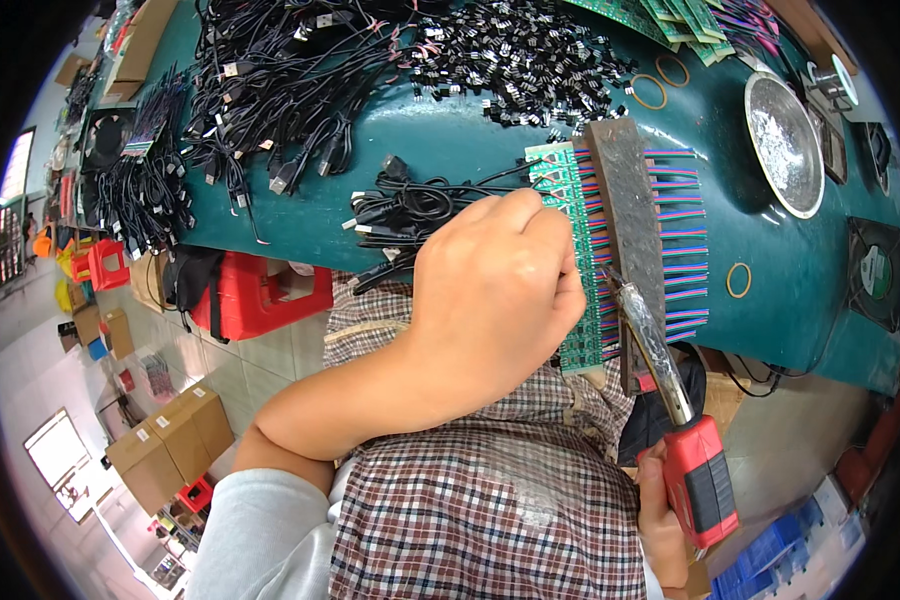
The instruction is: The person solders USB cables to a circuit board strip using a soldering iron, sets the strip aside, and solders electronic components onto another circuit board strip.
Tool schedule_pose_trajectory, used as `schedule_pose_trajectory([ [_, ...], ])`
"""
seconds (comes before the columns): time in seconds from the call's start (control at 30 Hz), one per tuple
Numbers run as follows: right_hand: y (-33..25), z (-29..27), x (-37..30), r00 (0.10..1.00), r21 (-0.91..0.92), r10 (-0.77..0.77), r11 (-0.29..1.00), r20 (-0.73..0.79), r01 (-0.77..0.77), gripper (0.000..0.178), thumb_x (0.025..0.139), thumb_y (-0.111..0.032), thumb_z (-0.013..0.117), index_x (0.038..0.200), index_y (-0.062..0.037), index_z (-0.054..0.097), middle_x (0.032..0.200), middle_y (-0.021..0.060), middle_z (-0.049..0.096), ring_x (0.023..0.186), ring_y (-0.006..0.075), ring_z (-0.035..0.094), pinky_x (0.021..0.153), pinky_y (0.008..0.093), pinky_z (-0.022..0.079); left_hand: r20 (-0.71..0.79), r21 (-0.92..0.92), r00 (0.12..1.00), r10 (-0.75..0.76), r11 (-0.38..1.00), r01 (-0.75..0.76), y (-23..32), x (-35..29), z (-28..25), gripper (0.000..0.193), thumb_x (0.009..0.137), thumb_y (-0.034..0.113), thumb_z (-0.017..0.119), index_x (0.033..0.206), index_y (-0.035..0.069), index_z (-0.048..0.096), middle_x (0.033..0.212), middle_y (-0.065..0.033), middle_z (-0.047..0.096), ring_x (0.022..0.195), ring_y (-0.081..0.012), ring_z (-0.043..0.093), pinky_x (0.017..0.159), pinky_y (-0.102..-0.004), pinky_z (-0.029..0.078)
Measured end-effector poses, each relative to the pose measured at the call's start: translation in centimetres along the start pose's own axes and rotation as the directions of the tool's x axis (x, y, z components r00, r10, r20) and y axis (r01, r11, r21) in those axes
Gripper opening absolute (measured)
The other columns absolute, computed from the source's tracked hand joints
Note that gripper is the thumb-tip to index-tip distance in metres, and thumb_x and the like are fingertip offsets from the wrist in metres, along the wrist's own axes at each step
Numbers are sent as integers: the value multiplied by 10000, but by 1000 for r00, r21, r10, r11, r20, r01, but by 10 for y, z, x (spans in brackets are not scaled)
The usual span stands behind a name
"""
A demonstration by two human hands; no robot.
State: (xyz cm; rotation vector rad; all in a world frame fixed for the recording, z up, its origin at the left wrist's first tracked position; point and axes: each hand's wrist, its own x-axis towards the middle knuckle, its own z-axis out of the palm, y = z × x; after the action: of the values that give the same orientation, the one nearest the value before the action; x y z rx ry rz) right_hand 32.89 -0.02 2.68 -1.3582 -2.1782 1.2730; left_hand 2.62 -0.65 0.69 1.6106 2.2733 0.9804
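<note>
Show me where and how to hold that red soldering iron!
Grip the thick red-and-black handle, where the right hand holds it, coming from the near right. It sits at the end away from the green circuit board, while the bare metal barrel slants toward the board and could be hot.

The soldering iron (674,402) had a shiny, blotchy metal barrel (652,345) w/ a red & blk plas. handle (703,485). The circuit board (582,345) looked smooth, semi-gloss; the bar (625,220) was dk, rough, matt. The tabletop (390,135) looked smooth & v. glossy, the bowl (788,145) shiny metal, the apron (450,500) matt woven cloth, the stool (260,305) smooth red plas., the cartons (170,442) matt cardbd.
</note>
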Motion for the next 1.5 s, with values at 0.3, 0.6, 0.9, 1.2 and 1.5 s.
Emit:
schedule_pose_trajectory([
  [0.3, 10, -4, -3, 999, -7, -37, 999, 7, 37, 197, 808, -92, 800, 932, -26, 662, 837, 136, 637, 706, 342, 625, 642, 405, 503, -38, 40, 998, 51, 998, -50, 0, -2, 0, 207, 685, 19, 796, 750, 74, 607, 740, -67, 572, 689, -281, 624, 602, -401, 503],
  [0.6, 20, 5, -6, 998, 339, 44, 940, -46, -26, 76, 1043, -25, 577, 1095, 6, 530, 893, 68, 500, 679, 133, 469, 588, 290, 419, 118, 29, 993, 19, 999, -23, -1, -4, -26, 155, 844, 187, 844, 817, 75, 740, 818, -65, 636, 708, -263, 669, 623, -378, 541],
  [0.9, 24, 3, -7, 999, 326, 36, 945, -33, -23, 56, 1018, -2, 574, 1067, 23, 561, 887, 64, 519, 694, 131, 468, 608, 289, 418, -428, 395, 904, -12, 897, 199, -107, 47, -50, 157, 838, 161, 854, 930, 79, 755, 891, -40, 661, 752, -186, 634, 684, -347, 531],
  [1.2, 27, 2, -11, 993, 339, 116, 934, 1, -109, 81, 1024, 8, 556, 1101, 32, 551, 903, 69, 527, 700, 126, 465, 604, 282, 397, -448, 356, 892, 58, 927, 118, -115, 48, -51, 122, 861, 130, 830, 939, 71, 756, 936, -54, 655, 802, -223, 635, 724, -358, 535],
  [1.5, 15, 2, -13, 990, 319, 98, 946, -100, -61, 38, 1010, 22, 554, 1043, 12, 540, 888, 64, 494, 697, 126, 451, 608, 283, 391, -553, -155, 825, -111, 988, 29, -111, 46, -58, 81, 893, 39, 808, 957, 53, 761, 1037, -41, 682, 856, -179, 710, 716, -309, 591],
])
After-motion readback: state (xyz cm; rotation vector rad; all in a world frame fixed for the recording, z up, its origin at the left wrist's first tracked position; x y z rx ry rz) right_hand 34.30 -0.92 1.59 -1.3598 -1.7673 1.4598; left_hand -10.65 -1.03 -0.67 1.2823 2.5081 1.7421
